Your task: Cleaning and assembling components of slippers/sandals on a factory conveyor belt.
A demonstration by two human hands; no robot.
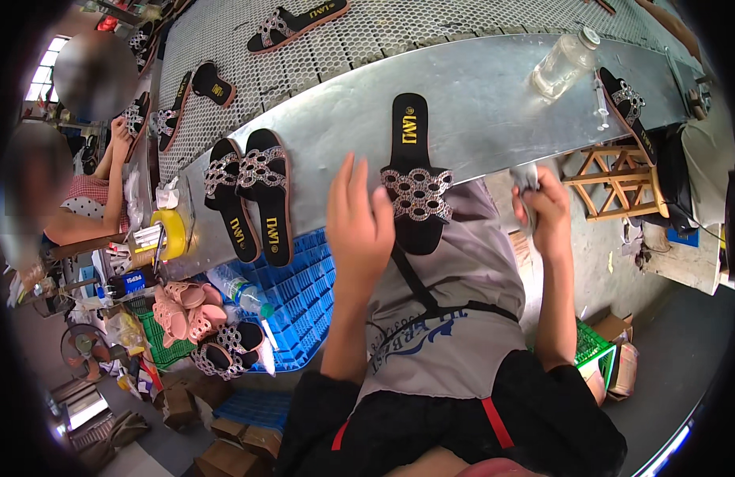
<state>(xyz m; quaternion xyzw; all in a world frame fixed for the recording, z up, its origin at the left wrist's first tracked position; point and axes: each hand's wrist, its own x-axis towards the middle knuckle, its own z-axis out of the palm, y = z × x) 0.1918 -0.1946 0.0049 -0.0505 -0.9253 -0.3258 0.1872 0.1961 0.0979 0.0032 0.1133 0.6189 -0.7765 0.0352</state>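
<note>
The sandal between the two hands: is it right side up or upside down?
Right side up: the sandal shows its black insole and openwork strap from above.

Bright indoor light, a fisheye view in a black rim
The window (46, 70) glares white at upper left; the metal tabletop (487, 103) carries a pale sheen. The floor (677, 342) dims at lower right. The right hand (547, 208) and its grey object (526, 176) blur slightly; edges bend outward.
</note>
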